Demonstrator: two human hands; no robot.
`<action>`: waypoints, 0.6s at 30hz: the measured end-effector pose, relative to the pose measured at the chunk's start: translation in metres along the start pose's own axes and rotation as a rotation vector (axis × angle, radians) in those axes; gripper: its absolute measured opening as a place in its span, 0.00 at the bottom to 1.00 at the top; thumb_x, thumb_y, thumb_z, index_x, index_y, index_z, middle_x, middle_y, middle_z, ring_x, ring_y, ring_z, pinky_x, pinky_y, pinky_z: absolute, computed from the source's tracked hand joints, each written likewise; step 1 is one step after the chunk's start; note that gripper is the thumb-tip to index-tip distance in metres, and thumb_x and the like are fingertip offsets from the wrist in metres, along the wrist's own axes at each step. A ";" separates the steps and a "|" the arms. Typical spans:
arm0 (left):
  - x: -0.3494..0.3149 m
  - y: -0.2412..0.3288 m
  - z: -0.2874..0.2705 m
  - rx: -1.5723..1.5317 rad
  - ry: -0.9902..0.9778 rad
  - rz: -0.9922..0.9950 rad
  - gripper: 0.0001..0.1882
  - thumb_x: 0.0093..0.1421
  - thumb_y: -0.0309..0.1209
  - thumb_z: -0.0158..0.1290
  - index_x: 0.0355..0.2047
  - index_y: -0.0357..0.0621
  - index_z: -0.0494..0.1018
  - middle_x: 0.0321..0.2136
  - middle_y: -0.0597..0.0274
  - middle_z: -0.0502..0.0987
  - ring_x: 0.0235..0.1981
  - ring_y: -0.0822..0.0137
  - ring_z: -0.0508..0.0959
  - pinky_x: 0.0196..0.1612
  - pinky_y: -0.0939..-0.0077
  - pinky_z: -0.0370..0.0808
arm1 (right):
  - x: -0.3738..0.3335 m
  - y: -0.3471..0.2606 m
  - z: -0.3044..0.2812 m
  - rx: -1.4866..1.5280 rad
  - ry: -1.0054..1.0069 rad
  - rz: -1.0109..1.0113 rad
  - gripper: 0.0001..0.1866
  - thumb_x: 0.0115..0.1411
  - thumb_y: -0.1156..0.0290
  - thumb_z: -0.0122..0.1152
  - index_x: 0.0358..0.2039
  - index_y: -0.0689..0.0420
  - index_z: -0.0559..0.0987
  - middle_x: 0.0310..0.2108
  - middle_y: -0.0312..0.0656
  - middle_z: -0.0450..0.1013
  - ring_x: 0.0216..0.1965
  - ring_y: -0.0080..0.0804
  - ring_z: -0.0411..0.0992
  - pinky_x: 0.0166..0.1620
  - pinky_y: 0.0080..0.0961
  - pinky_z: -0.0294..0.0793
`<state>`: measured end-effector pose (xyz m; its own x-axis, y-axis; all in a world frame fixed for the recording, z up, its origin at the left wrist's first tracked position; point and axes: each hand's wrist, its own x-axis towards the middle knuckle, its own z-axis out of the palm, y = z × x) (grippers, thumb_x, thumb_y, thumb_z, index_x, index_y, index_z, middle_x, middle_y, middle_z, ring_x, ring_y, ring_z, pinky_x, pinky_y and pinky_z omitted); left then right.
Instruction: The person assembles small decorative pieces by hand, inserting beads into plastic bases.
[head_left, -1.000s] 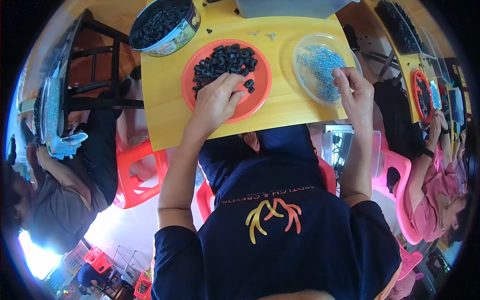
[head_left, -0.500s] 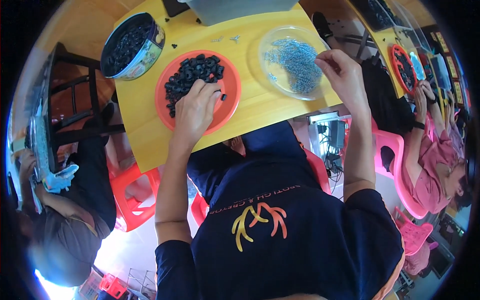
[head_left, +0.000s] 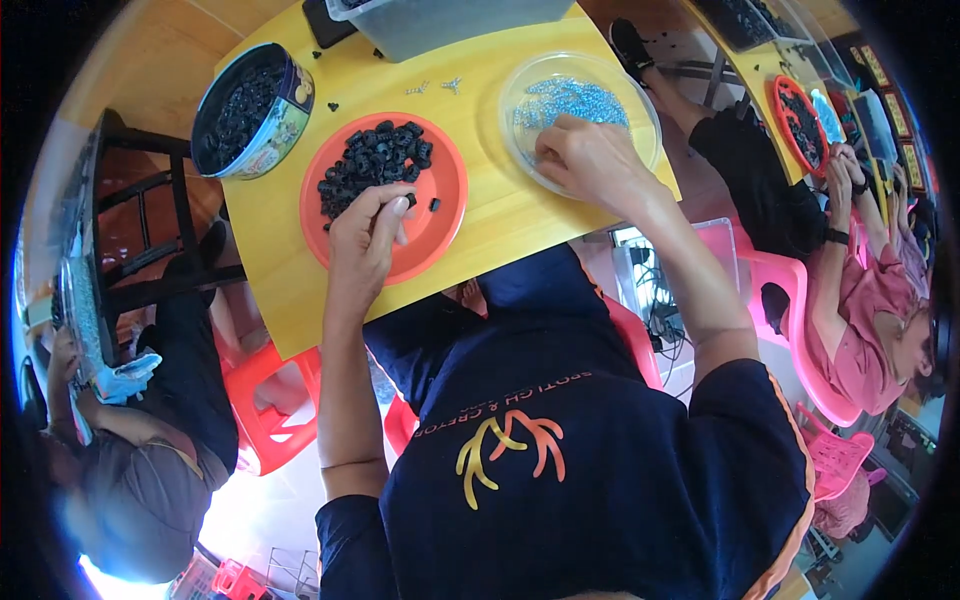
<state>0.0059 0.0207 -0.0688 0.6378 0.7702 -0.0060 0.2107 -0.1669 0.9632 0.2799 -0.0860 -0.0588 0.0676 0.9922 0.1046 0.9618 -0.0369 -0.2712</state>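
My left hand is over the near part of an orange-red plate, thumb and forefinger pinched on a small black plastic piece. Behind it on the plate lies a heap of similar black pieces, and one loose piece sits to the right. My right hand reaches into a round clear plastic bowl. Its fingers are bent together at the small silvery-blue screws; whatever lies between the fingertips is hidden.
A round tin of black parts stands at the left of the yellow table. Few screws lie loose near a grey plastic bin and a dark phone-like object. Other people sit on both sides.
My right hand has moved left and down into the bowl of screws. My left hand has drawn slightly nearer me, turning thumb-up with a black piece pinched. The whole view has shifted slightly.
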 end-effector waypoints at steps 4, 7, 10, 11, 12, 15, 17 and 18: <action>-0.003 0.001 0.001 -0.100 0.032 -0.018 0.06 0.64 0.23 0.48 0.38 0.37 0.73 0.27 0.65 0.74 0.24 0.79 0.70 0.28 0.85 0.67 | 0.004 -0.003 -0.002 -0.005 -0.028 -0.001 0.07 0.53 0.68 0.59 0.28 0.58 0.77 0.28 0.45 0.74 0.31 0.49 0.74 0.35 0.40 0.73; -0.004 0.002 -0.001 -0.198 0.048 -0.041 0.05 0.64 0.24 0.49 0.39 0.39 0.71 0.27 0.65 0.74 0.25 0.79 0.70 0.28 0.85 0.67 | 0.003 0.003 -0.005 0.032 0.056 0.027 0.06 0.52 0.71 0.60 0.29 0.59 0.76 0.28 0.46 0.74 0.29 0.45 0.75 0.33 0.36 0.73; -0.006 0.004 -0.002 -0.272 0.055 -0.037 0.05 0.62 0.24 0.50 0.39 0.40 0.70 0.28 0.65 0.74 0.25 0.79 0.71 0.29 0.85 0.68 | 0.002 0.008 -0.012 0.306 0.142 0.089 0.05 0.52 0.75 0.61 0.28 0.62 0.75 0.26 0.43 0.74 0.25 0.30 0.74 0.31 0.26 0.72; -0.006 0.005 -0.001 -0.316 0.065 -0.030 0.05 0.62 0.23 0.51 0.39 0.40 0.70 0.29 0.66 0.74 0.26 0.79 0.71 0.29 0.85 0.68 | 0.001 0.006 -0.016 0.306 0.141 0.087 0.05 0.52 0.75 0.61 0.28 0.62 0.75 0.26 0.43 0.74 0.25 0.30 0.74 0.31 0.26 0.72; -0.007 0.007 -0.001 -0.317 0.066 -0.030 0.05 0.62 0.23 0.51 0.39 0.40 0.70 0.29 0.66 0.74 0.26 0.79 0.71 0.29 0.85 0.68 | 0.000 0.003 -0.021 0.443 0.110 0.171 0.06 0.53 0.76 0.63 0.28 0.62 0.74 0.26 0.39 0.73 0.25 0.23 0.72 0.31 0.20 0.71; -0.007 0.011 0.001 -0.355 0.049 -0.034 0.06 0.61 0.23 0.51 0.39 0.40 0.70 0.29 0.67 0.73 0.27 0.79 0.71 0.30 0.86 0.68 | -0.003 0.005 -0.016 0.685 0.090 0.287 0.06 0.55 0.78 0.64 0.29 0.62 0.74 0.26 0.32 0.71 0.26 0.13 0.68 0.31 0.13 0.68; -0.006 0.015 0.005 -0.378 0.040 -0.032 0.08 0.60 0.21 0.52 0.40 0.39 0.70 0.29 0.68 0.72 0.27 0.80 0.70 0.31 0.86 0.68 | -0.005 0.008 -0.013 0.789 0.104 0.319 0.06 0.56 0.78 0.63 0.30 0.62 0.74 0.27 0.30 0.70 0.27 0.11 0.67 0.31 0.11 0.67; -0.005 0.018 0.009 -0.379 0.042 -0.032 0.08 0.60 0.21 0.52 0.40 0.39 0.70 0.29 0.68 0.72 0.27 0.80 0.70 0.31 0.86 0.68 | -0.006 0.008 -0.013 0.814 0.110 0.317 0.06 0.56 0.79 0.63 0.31 0.61 0.74 0.27 0.29 0.70 0.27 0.11 0.67 0.32 0.10 0.67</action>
<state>0.0131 0.0079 -0.0538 0.6027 0.7972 -0.0341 -0.0640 0.0908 0.9938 0.2909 -0.0938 -0.0491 0.3648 0.9310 -0.0109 0.4085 -0.1706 -0.8967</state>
